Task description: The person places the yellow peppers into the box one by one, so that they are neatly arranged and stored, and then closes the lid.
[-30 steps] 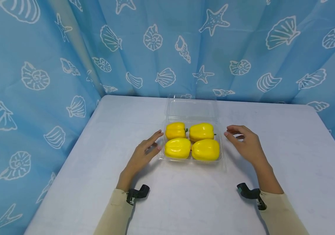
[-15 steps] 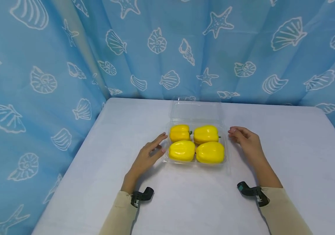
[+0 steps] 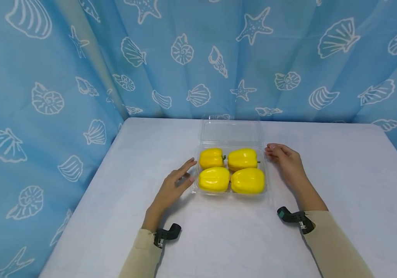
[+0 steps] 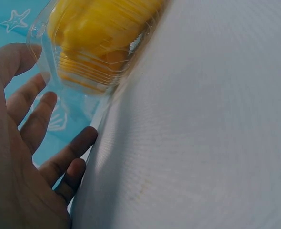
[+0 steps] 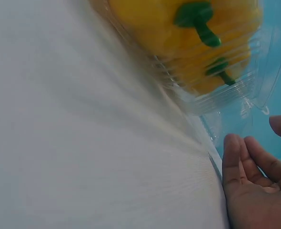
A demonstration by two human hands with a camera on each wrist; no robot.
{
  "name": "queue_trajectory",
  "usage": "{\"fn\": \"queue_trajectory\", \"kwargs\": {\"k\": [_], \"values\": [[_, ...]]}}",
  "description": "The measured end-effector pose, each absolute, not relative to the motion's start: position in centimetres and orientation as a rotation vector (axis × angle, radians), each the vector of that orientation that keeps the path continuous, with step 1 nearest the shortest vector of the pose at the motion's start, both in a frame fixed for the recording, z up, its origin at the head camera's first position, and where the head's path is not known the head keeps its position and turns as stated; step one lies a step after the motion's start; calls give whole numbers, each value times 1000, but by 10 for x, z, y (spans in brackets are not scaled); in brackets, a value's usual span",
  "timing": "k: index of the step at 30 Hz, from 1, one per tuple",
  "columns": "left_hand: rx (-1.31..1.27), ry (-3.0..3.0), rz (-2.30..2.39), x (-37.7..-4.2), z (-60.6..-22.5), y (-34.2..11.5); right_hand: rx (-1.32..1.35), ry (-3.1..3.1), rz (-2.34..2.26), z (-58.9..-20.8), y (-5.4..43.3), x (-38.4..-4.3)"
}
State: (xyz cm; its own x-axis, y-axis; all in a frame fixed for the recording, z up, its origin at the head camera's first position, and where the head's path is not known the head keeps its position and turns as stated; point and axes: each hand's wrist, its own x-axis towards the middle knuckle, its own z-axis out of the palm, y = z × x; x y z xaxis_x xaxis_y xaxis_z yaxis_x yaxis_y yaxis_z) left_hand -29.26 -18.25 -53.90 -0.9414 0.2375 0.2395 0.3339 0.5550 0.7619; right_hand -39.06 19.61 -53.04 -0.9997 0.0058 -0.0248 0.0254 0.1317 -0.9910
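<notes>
A clear plastic clamshell container stands on the white-covered table with its lid folded back. Several yellow bell peppers lie inside in two rows; green stems show on two of them in the right wrist view. My left hand is at the container's left side, fingers spread and relaxed. In the left wrist view its thumb overlaps the clear rim. Beside the container's back right corner, my right hand has loosely bent fingers, with nothing between them.
A white cloth covers the table. Blue curtains with white shell and starfish prints hang behind it and along the left side. Each wrist wears a black camera mount.
My right hand has moved slightly toward the back and left, closer to the container's hinge side. The left hand stays at the left edge. The head view shifts a little.
</notes>
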Motion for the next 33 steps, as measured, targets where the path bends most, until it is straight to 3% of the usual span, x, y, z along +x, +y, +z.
{"fn": "queue_trajectory", "kwargs": {"k": [14, 33], "values": [[-552, -2674, -1350, -294, -537, -185, 26, 1916, -2336, -536, 194, -411], [-534, -2671, -1339, -291, -538, -187, -13, 2133, -2133, -537, 191, -430]]}}
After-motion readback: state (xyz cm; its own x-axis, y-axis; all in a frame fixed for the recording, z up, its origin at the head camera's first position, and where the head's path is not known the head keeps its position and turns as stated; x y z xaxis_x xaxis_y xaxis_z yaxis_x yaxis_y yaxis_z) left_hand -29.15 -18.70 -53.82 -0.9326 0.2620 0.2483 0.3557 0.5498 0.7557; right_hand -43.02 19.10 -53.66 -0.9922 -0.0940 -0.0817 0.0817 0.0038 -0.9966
